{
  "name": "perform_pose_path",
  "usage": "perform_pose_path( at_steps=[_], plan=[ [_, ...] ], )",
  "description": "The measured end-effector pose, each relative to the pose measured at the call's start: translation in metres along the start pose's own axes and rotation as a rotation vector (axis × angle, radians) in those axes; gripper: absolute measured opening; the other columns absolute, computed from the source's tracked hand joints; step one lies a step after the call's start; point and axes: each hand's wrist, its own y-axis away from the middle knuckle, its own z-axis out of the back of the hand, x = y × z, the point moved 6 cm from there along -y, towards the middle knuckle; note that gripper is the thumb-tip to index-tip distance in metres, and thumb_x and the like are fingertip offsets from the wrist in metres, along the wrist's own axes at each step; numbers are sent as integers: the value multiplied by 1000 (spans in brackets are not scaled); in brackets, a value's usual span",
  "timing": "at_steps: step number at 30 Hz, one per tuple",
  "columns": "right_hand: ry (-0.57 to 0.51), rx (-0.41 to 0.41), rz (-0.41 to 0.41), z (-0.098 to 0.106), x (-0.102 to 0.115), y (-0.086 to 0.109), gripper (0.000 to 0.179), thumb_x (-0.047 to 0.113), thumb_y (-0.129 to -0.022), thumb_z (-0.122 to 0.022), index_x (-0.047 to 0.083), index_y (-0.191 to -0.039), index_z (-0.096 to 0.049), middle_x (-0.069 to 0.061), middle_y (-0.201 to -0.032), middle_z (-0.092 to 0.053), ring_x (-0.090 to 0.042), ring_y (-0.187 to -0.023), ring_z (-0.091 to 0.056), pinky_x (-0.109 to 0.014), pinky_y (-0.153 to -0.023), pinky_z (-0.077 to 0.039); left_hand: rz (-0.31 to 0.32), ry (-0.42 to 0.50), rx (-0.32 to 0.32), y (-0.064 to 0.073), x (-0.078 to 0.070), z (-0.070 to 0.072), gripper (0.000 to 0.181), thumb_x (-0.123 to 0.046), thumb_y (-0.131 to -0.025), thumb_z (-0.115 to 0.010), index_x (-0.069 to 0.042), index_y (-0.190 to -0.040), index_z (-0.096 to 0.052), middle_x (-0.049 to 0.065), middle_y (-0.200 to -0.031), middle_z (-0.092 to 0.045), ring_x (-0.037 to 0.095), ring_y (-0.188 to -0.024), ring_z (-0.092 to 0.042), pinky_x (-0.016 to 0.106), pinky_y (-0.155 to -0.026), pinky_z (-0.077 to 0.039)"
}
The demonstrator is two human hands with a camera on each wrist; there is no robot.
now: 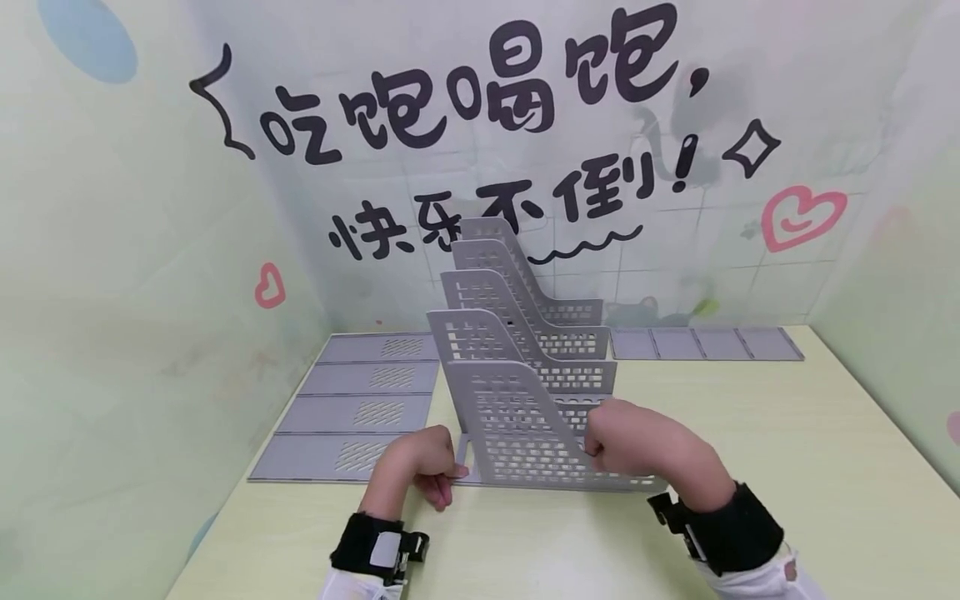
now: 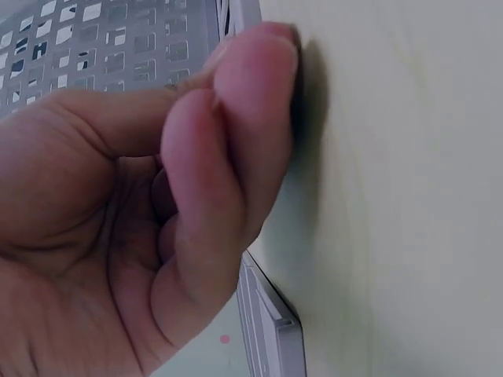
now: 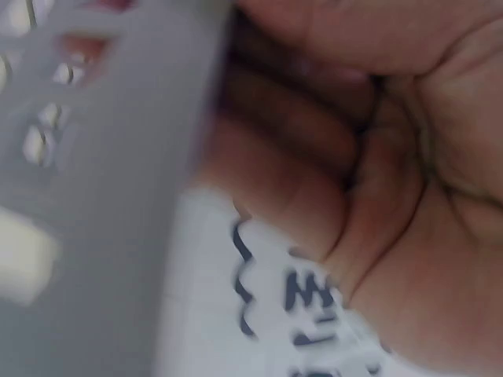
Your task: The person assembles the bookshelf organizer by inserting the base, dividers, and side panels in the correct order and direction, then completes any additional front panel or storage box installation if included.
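Observation:
A grey plastic file holder with several perforated upright dividers stands in the middle of the table in the head view. My left hand is at its lower front left corner, thumb and fingertips pinching the edge of the base. In the left wrist view, that hand is close above the tabletop, beside the perforated panel. My right hand grips the low right end of the front divider. The right wrist view shows curled fingers behind the blurred divider; their tips are partly hidden.
A flat grey panel with slotted sections lies left of the holder. Another sectioned grey strip lies at the back right. Printed curtain walls with black lettering enclose the pale wooden table at the back and sides.

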Motion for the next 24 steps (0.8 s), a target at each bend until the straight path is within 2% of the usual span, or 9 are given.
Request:
perform_pose_path(
  at_steps=[5, 9, 14, 17, 19, 21, 22, 24],
  plan=[
    [46, -85, 96, -11, 18, -15, 58, -15, -76, -60, 26, -63, -22, 13, -67, -11, -3, -59, -13, -19, -55, -14, -41, 104, 60, -3, 4, -2, 20, 1, -99, -55, 1, -83, -67, 13, -59, -69, 17, -46, -66, 35, -52, -63],
    [73, -140, 81, -14, 22, -19, 59, -16, -76, -61, 25, -63, -22, 12, -68, -11, -3, -59, -13, -20, -55, -13, -84, 130, 98, -5, 8, -1, 20, 2, -95, -52, 0, -80, -66, 11, -60, -69, 16, -48, -66, 35, -54, -64],
    [60, -148, 64, -14, 21, -19, 59, -17, -75, -60, 25, -64, -21, 12, -69, -9, -4, -61, -11, -21, -56, -12, -105, 149, 129, -5, 9, 0, 17, 4, -92, -50, 0, -84, -66, 11, -63, -70, 17, -50, -68, 35, -56, -65],
    [29, -111, 73, -13, 20, -18, 58, -14, -81, -63, 24, -64, -23, 12, -68, -11, -4, -60, -13, -20, -56, -14, -108, 125, 137, -5, 10, 1, 17, 5, -91, -51, 1, -85, -66, 12, -64, -71, 18, -51, -69, 36, -56, -65],
    [-4, -68, 78, -11, 18, -16, 53, -7, -89, -69, 22, -60, -35, 15, -63, -21, 0, -58, -20, -17, -55, -21, -117, 106, 151, -5, 11, 3, 16, 5, -91, -53, 2, -85, -67, 14, -66, -73, 19, -53, -70, 37, -58, -66],
    [-48, -25, 43, -6, 12, -12, 39, 3, -94, -74, 17, -63, -55, 15, -61, -38, 4, -58, -33, -16, -55, -32, -132, 85, 164, -3, 10, 7, 13, 3, -93, -56, 2, -90, -69, 16, -70, -74, 21, -56, -72, 38, -60, -66],
    [-60, -14, 13, -2, 8, -9, 29, 7, -95, -75, 15, -69, -64, 14, -62, -48, 3, -59, -39, -17, -56, -38, -152, 75, 156, -1, 9, 11, 11, 1, -94, -58, 3, -93, -69, 17, -72, -75, 21, -58, -73, 39, -61, -66],
    [-65, -27, -65, 9, -3, -2, 6, 11, -94, -77, 11, -88, -78, 10, -74, -68, 2, -64, -52, -20, -60, -48, -217, 39, 89, 7, 4, 26, 11, -2, -97, -59, 2, -99, -69, 17, -77, -75, 20, -62, -73, 38, -63, -66]
  ],
)
